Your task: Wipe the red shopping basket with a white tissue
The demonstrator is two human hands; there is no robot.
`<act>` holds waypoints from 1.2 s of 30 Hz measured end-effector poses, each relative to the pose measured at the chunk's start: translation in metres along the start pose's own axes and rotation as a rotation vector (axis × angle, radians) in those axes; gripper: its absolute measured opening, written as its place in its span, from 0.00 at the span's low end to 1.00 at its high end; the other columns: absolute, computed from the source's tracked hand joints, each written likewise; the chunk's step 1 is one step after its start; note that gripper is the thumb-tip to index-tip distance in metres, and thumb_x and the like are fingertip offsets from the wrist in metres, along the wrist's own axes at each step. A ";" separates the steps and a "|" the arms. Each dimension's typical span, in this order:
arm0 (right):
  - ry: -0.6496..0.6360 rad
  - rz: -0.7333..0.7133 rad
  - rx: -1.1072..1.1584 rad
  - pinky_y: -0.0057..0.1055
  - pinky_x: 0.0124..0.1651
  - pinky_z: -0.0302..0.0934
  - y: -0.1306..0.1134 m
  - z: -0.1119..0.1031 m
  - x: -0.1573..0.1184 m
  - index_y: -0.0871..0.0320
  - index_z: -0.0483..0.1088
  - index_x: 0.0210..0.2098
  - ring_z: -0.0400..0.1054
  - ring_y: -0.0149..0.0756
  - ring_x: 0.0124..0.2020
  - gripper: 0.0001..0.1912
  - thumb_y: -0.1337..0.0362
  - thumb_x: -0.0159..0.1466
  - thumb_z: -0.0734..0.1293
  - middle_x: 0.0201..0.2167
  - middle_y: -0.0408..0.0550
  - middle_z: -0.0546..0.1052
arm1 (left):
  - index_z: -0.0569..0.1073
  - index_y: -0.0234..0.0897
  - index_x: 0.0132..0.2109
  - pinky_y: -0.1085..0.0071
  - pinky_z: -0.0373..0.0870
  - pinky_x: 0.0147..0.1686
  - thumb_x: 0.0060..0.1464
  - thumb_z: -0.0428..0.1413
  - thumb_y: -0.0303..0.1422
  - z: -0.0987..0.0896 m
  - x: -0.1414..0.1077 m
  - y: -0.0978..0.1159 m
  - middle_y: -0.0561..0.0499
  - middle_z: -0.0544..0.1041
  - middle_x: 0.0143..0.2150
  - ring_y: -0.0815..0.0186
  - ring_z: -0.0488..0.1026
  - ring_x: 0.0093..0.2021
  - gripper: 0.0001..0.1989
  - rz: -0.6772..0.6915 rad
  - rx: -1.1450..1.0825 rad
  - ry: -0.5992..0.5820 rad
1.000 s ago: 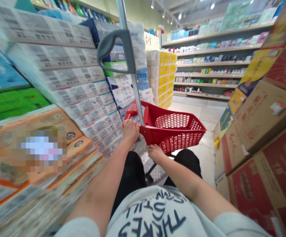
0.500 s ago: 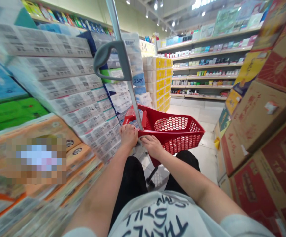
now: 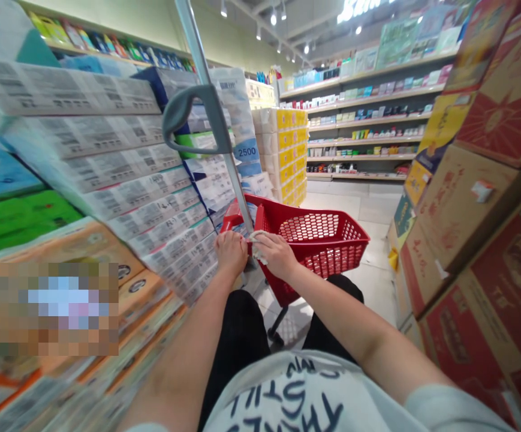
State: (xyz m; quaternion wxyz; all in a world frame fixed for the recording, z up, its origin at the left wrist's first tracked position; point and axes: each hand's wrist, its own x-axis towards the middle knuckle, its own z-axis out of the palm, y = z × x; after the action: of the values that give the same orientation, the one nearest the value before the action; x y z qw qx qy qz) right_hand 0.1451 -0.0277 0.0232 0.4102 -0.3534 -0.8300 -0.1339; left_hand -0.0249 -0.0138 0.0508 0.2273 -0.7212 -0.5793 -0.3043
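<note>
A red plastic shopping basket (image 3: 327,258) with a perforated wall stands in front of my legs. From it rises a metal pole (image 3: 237,186) with a grey loop handle (image 3: 222,123). My left hand (image 3: 232,253) is wrapped round the red rim at the basket's near left corner. Just right of it, my right hand (image 3: 274,252) presses a crumpled whitish cloth (image 3: 259,245) against the same rim, close to the foot of the pole. The fingertips of my right hand are partly hidden by the cloth.
Stacked white paper packs (image 3: 125,156) rise on the left, above orange packs (image 3: 107,252). Cardboard cartons (image 3: 467,204) stand on the right. Yellow-and-white packs (image 3: 291,144) and filled shelves (image 3: 368,111) are farther back. Pale floor tiles (image 3: 354,204) lie beyond the basket.
My right hand has moved slightly up onto the rim, and more of the cloth shows under its fingers. The view has shifted a little; my left hand stays on the rim.
</note>
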 end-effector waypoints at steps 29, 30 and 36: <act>0.150 0.205 0.323 0.35 0.61 0.60 0.008 0.015 -0.009 0.58 0.71 0.49 0.65 0.38 0.57 0.21 0.76 0.57 0.63 0.55 0.52 0.72 | 0.72 0.35 0.39 0.52 0.56 0.55 0.61 0.44 0.34 -0.001 0.001 0.010 0.40 0.73 0.44 0.49 0.63 0.53 0.14 -0.031 0.009 -0.030; 0.151 0.198 0.318 0.35 0.61 0.60 0.008 0.015 -0.012 0.58 0.70 0.49 0.65 0.38 0.58 0.21 0.76 0.57 0.63 0.56 0.53 0.71 | 0.72 0.35 0.39 0.52 0.56 0.55 0.61 0.44 0.34 -0.001 0.000 0.011 0.40 0.73 0.44 0.49 0.63 0.53 0.14 -0.027 0.010 -0.030; 0.151 0.307 0.275 0.35 0.59 0.60 0.017 0.011 -0.019 0.58 0.71 0.47 0.67 0.38 0.54 0.18 0.74 0.59 0.62 0.52 0.51 0.75 | 0.73 0.34 0.40 0.52 0.56 0.55 0.61 0.44 0.34 -0.002 -0.002 0.012 0.40 0.73 0.44 0.50 0.64 0.52 0.14 -0.004 0.026 -0.021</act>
State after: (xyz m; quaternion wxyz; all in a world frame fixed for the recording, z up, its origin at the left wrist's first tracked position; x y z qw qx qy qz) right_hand 0.1585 -0.0189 -0.0001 0.5312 -0.4056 -0.7436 0.0186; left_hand -0.0135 -0.0197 0.0507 0.2299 -0.7202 -0.5869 -0.2899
